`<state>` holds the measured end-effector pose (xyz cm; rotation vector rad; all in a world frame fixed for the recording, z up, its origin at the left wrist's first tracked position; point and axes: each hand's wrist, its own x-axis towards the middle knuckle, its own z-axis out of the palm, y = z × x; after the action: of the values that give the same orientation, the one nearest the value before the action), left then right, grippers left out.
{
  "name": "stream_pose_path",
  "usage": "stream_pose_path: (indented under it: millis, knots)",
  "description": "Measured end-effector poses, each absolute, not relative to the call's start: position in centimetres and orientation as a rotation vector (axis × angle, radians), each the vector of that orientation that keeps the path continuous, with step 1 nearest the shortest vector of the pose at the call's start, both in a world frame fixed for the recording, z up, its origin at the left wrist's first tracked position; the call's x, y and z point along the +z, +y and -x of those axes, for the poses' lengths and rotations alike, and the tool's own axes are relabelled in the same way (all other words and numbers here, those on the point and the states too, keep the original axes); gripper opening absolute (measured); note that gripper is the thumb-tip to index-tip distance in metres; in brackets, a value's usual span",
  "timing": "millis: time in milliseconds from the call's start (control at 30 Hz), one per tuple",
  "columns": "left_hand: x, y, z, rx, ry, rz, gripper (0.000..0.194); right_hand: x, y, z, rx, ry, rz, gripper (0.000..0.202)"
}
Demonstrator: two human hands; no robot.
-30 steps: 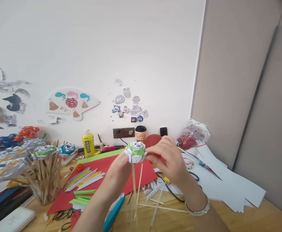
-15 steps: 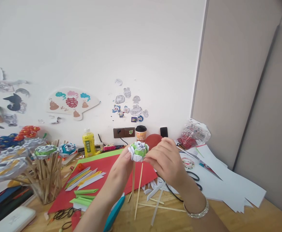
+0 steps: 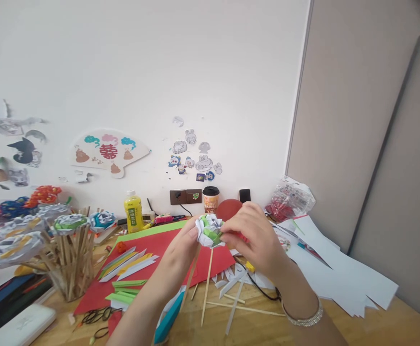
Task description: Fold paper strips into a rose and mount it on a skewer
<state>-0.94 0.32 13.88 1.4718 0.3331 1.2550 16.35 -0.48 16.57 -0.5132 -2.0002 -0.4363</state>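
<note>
A white and green folded-paper flower (image 3: 209, 230) is held up over the table in my left hand (image 3: 183, 247), whose fingers close round its left side. From under the bloom a thin wooden stick (image 3: 190, 278) slants down. My right hand (image 3: 255, 236) is on the flower's right side, its thumb and fingertips pinched at the edge of a petal. Behind the fingers, the exact grip is hidden. A second wooden stick (image 3: 207, 288) shows just below the bloom.
Folded paper strips (image 3: 130, 264) lie on red paper (image 3: 166, 245). To the left, finished paper flowers (image 3: 69, 221) on sticks stand in a clear container (image 3: 60, 283). A yellow bottle (image 3: 133, 212) and a lidded cup (image 3: 210, 199) are at the wall. White sheets (image 3: 339, 274) cover the right side.
The flower has tilted toward the right, and its stick now slants instead of hanging straight. My right hand has shifted slightly right and stays pinched at the petals.
</note>
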Motion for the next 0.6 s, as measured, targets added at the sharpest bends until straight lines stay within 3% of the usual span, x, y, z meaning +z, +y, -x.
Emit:
stream_pose_path:
  millis: [167, 400, 600]
  knots:
    - [14.41, 0.01, 1.18, 1.236, 0.398, -1.501, 0.033, 16.65, -0.77, -16.35, -0.652, -1.985, 0.493, 0.017]
    - [14.05, 0.07, 1.51, 1.225, 0.417, -1.435, 0.035, 16.86, -0.53, -16.68, -0.255, -2.038, 0.460, 0.022]
    - [14.28, -0.14, 1.22, 1.242, 0.430, -1.449, 0.034, 16.71, -0.19, -16.89, -0.337, -2.020, 0.494, 0.015]
